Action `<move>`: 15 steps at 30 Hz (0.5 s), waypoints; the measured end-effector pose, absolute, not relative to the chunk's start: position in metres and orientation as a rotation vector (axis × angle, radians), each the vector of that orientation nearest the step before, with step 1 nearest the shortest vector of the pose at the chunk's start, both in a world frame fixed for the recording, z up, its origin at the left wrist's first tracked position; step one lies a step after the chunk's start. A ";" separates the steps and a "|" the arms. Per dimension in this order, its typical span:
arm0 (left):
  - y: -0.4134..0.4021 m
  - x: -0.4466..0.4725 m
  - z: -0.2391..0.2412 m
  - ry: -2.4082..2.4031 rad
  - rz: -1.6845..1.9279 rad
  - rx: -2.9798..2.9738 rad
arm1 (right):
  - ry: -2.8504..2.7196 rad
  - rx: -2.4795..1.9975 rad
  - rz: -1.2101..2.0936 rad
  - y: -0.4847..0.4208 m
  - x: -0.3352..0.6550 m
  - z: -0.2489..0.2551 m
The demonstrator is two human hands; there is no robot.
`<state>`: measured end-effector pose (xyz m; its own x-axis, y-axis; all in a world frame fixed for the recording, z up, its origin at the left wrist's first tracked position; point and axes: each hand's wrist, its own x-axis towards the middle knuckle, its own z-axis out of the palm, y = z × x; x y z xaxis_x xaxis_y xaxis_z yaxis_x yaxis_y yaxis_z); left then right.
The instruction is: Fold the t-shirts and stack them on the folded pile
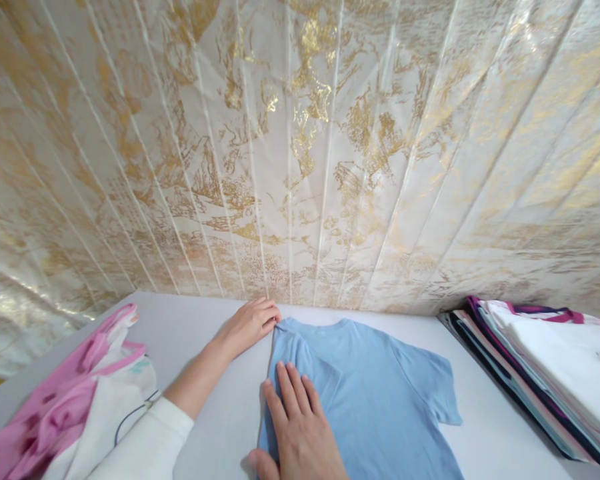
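Observation:
A light blue T-shirt [375,393] lies spread on the white table, its neckline toward the wall. One short sleeve sticks out on the right, while the left side is folded inward and makes a straight edge. My left hand [250,325] reaches to the upper left shoulder corner, its fingers curled together on the cloth there. Flat on the folded left part rests my right hand [303,433], fingers stretched out and pressing the fabric. The shirt's lower hem is out of the frame.
At the right stands a stack of folded clothes [555,373], a white one on top. Crumpled pink and white garments [65,407] lie at the left, beside my left sleeve. Behind the table [180,313] rises a wall covering [300,167] with gold patterns.

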<state>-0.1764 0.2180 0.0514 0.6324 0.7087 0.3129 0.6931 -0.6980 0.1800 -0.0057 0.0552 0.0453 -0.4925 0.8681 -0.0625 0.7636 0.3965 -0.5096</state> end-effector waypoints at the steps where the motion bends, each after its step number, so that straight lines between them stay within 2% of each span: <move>1: 0.220 -0.175 0.053 1.215 0.564 2.805 | -2.436 -1.451 0.724 0.055 -0.006 0.045; 15: 0.233 -0.162 0.057 1.324 0.434 2.798 | -2.445 -1.445 0.726 0.056 -0.006 0.047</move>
<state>-0.1615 0.2328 0.0568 0.6024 0.7607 0.2418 0.7562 -0.6409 0.1320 -0.0062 0.0559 0.0467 -0.4975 0.8648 -0.0678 0.7616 0.3981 -0.5114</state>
